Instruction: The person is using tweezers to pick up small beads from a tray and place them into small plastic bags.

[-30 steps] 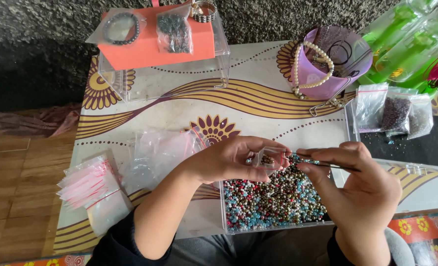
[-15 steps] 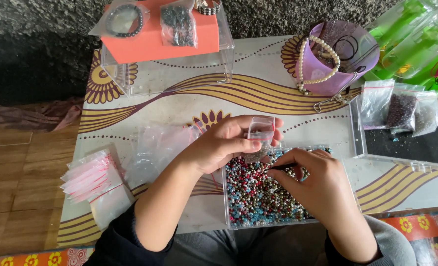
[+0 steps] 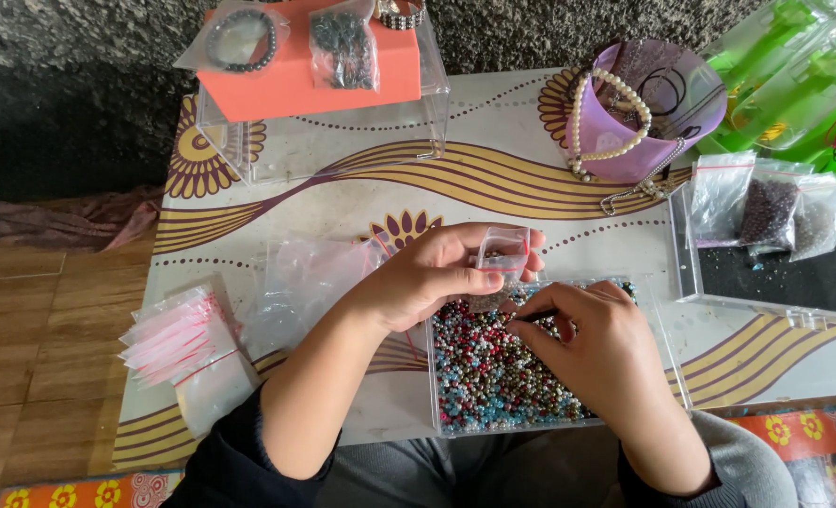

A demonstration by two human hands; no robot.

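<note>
A small clear plastic zip bag with a red seal line sits pinched between thumb and fingers of the left hand, just above the far edge of a clear rectangular plastic tray heaped with glossy round multicoloured beads. The right hand is curled over the beads, fingertips pinched together. A stack of flat empty zip bags lies well to the left.
</note>
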